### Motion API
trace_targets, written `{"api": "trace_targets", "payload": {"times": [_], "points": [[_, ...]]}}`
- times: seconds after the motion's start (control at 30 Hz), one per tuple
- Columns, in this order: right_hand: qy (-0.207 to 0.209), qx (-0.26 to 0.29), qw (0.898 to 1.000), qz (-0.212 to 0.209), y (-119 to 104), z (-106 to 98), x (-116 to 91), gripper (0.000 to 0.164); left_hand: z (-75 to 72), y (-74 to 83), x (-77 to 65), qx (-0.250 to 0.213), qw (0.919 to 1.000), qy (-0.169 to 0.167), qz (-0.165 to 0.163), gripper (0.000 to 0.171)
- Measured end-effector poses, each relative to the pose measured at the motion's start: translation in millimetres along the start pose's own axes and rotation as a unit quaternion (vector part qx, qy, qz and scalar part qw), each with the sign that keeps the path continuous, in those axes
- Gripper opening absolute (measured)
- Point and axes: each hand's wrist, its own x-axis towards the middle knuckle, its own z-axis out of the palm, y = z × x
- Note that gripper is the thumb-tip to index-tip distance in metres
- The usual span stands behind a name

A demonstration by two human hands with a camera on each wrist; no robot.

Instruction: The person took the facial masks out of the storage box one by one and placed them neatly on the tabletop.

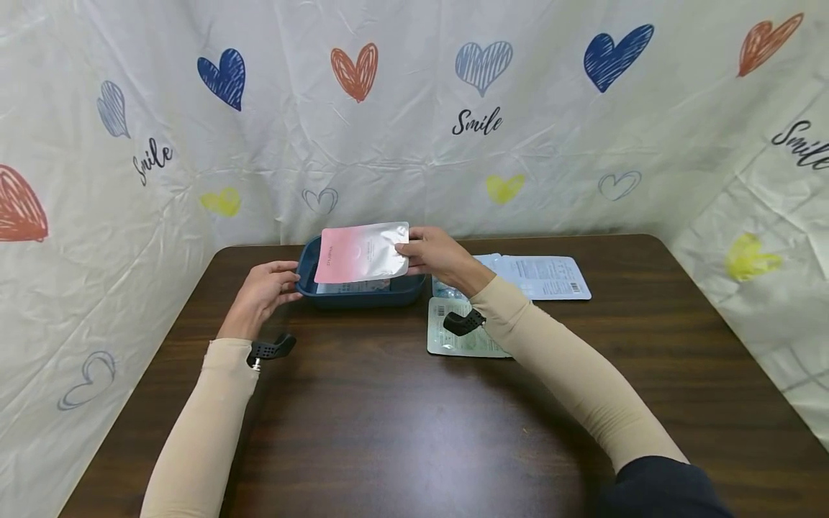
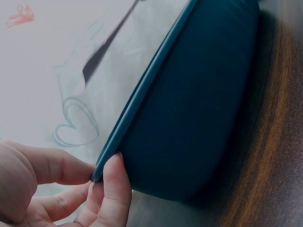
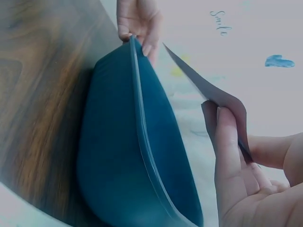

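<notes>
A pink-and-silver sachet point(image 1: 356, 253), like a face-mask packet, is held over a dark blue plastic bin point(image 1: 363, 299). My right hand point(image 1: 442, 256) pinches it by its right end between thumb and fingers. In the right wrist view the sachet point(image 3: 208, 87) appears edge-on and slightly bent, above the bin's rim point(image 3: 142, 120). At the bin's left end, my left hand point(image 1: 262, 291) pinches the rim, thumb and fingers on either side of it. A pale printed packet point(image 1: 352, 286) shows inside the bin, partly hidden beneath the pink sachet.
Right of the bin, a light blue packet point(image 1: 547, 277) and a pale green packet point(image 1: 463, 344) lie on the brown wooden table point(image 1: 388, 424), partly covered by my right forearm. A white curtain point(image 1: 414, 158) with hearts hangs behind the table's back edge.
</notes>
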Motion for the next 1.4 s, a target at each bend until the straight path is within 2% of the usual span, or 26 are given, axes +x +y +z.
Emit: {"api": "trace_targets", "payload": {"times": [0.27,0.8,1.4], "points": [[0.001,-0.022,1.0,-0.01,-0.2,-23.7,-26.5,0.036,0.2,0.0,-1.6,0.001,0.9999,-0.005,0.01,0.047],[-0.01,-0.01,1.0,-0.017,6.1,-63.9,-67.5,0.035,-0.2,-2.5,-0.7,0.005,1.0,0.0,0.005,0.046],[0.016,-0.005,1.0,-0.002,17.7,-108.5,-123.3,0.042,1.1,-2.9,0.2,0.005,0.9999,0.001,0.009,0.046]]}}
